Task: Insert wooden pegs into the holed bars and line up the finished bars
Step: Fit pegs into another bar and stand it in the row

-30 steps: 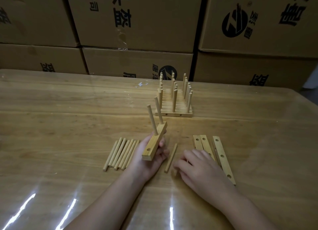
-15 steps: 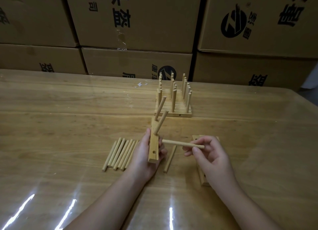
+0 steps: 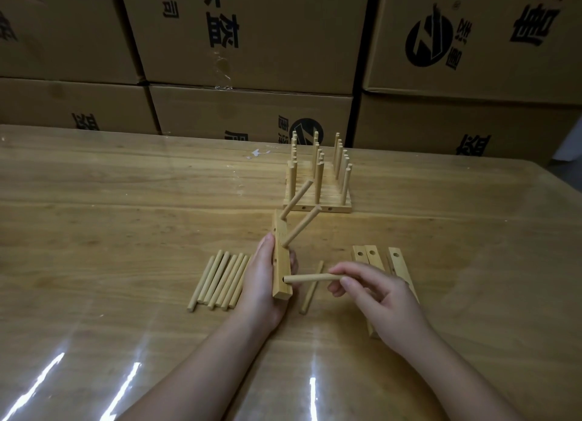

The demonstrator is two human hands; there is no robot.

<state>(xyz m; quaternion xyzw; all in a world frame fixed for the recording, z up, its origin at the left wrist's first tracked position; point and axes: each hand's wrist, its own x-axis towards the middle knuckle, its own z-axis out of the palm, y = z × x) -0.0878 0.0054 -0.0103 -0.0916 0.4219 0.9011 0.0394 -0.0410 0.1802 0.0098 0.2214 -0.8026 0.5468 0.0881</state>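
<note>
My left hand [image 3: 263, 282] grips a holed wooden bar [image 3: 281, 263] on edge above the table, with two pegs [image 3: 300, 230] sticking out of it to the upper right. My right hand [image 3: 376, 291] pinches a third peg [image 3: 310, 278] held level, its left tip at the bar's lowest hole. A row of loose pegs [image 3: 219, 280] lies left of my left hand, and one single peg [image 3: 311, 286] lies between my hands. Several finished bars [image 3: 318, 184] with upright pegs stand lined up further back. Empty holed bars [image 3: 370, 258] lie partly under my right hand.
The wooden table [image 3: 126, 215] has a glossy cover with glare streaks near the front edge. Stacked cardboard boxes [image 3: 252, 42] form a wall right behind the table. Small white scraps [image 3: 256, 152] lie near the back.
My right hand picked a peg off the table and brought it to the bar. My left hand turned the bar on edge, and the peg's tip now sits at the lowest hole.
</note>
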